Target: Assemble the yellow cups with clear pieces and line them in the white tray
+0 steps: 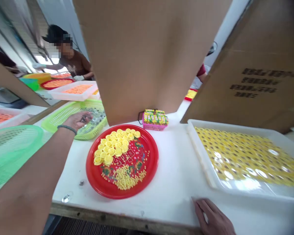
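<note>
My left hand [79,120] reaches over the light green basket [60,114], with its fingers curled together on small silvery-clear pieces [95,116]. A dark band circles that wrist. At the lower right, my right hand [212,215] rests by the table's front edge; its fingers are bent and drawn together, and whatever they may pinch is hidden. Between the hands stands a round red tray [150,174]. Yellow cup-shaped pieces [118,151] cover its upper left, and tiny pale yellow bits [126,178] lie heaped near its front.
A white tray [196,156] of yellow pieces under clear film stands right. A pink basket [155,126] of small yellow-green packets sits before a cardboard panel [147,58]. A mint green basket [14,153] is left. Beyond it, a gloved co-worker [75,63] stands near trays of orange pieces.
</note>
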A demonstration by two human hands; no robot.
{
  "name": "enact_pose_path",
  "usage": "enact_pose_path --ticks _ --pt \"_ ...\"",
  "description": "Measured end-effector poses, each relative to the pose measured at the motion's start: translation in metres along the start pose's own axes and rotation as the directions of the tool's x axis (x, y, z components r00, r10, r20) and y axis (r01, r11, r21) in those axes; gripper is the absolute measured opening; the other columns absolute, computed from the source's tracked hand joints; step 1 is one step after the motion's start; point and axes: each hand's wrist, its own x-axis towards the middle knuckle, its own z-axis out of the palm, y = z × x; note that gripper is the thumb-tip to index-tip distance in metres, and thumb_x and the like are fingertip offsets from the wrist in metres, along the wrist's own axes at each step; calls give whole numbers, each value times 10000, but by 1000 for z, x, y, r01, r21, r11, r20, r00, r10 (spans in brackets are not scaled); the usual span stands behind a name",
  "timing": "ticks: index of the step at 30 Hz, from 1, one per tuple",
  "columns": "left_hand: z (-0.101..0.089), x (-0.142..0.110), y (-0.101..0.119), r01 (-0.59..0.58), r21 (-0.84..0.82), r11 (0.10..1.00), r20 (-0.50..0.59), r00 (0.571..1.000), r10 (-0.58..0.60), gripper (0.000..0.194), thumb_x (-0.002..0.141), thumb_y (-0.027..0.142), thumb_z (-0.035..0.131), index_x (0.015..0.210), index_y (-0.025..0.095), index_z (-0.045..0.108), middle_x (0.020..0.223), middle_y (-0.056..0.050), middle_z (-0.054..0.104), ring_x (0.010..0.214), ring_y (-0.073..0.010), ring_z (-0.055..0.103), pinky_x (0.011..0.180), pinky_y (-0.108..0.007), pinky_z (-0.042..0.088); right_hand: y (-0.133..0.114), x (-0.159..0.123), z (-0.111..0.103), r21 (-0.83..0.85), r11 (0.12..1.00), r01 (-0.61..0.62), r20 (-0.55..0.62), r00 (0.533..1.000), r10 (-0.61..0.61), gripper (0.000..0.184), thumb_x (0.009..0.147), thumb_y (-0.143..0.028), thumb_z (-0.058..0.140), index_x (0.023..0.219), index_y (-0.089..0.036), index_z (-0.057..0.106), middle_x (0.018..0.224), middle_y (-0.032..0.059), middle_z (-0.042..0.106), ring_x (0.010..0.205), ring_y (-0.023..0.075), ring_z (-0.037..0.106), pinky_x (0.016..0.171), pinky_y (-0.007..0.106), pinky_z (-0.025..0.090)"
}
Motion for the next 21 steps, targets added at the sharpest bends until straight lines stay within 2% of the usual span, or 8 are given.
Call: enact_pose_path --ticks 4,6,8,10,13,15,16,21 --pt "53 -56 16 -23 -135 991 206 977 51 157 800 31 481 682 135 494 658 -27 556 544 -59 501 341 -83 262 -15 8 -14 48 986 -159 154 977 150 275 927 -313 401 787 -202 609 770 54 633 738 172 608 700 278 460" --pt "96 -96 7 -31 -165 986 332 939 85 118 754 43 538 680 131 510 656 -24 565 554 -62 506 369 -85 282 -21 14 -19 136 967 -216 189 964 189 273 929 -319 401 807 -193 610 797 58 629 779 176 598 728 283 448" --pt "143 -141 -16 -40 -165 985 426 898 108 114 679 62 633 694 127 540 610 1 546 484 -45 450 375 -107 295 -24 20 -21 273 912 -305 177 948 264 286 927 -347 401 831 -186 617 831 64 632 801 175 591 742 282 446" --pt "190 -187 -51 -114 -113 987 511 845 157 131 652 126 668 730 135 563 631 5 550 519 -68 489 406 -135 346 -25 27 -18 442 784 -435 169 899 403 326 919 -402 397 872 -177 627 839 67 636 775 171 587 721 281 461" --pt "241 -242 -110 -383 163 909 600 770 217 99 708 257 591 739 165 571 622 11 540 544 -118 527 460 -217 438 -26 39 -7 680 463 -569 332 801 498 386 903 -457 385 1047 -173 603 963 76 641 802 170 604 696 280 501" --pt "258 -265 -141 -461 237 855 608 757 239 84 686 255 592 706 174 601 688 -16 567 613 -154 552 555 -289 487 -25 44 0 736 322 -596 437 781 446 402 890 -436 409 1158 -175 558 1037 82 628 839 168 609 709 285 514" --pt "261 -272 -153 -501 261 825 616 745 257 70 672 242 598 701 184 623 739 -30 584 683 -175 567 639 -326 499 -25 46 3 745 305 -594 461 788 409 398 885 -407 423 1185 -176 546 1055 84 624 857 167 608 727 289 514" --pt "247 -286 -178 -610 278 742 722 642 258 220 609 209 668 825 237 697 958 -56 657 981 -252 552 935 -406 406 -23 45 1 729 509 -457 396 889 230 293 864 -194 426 1063 -170 640 1048 73 637 990 167 578 902 314 441"
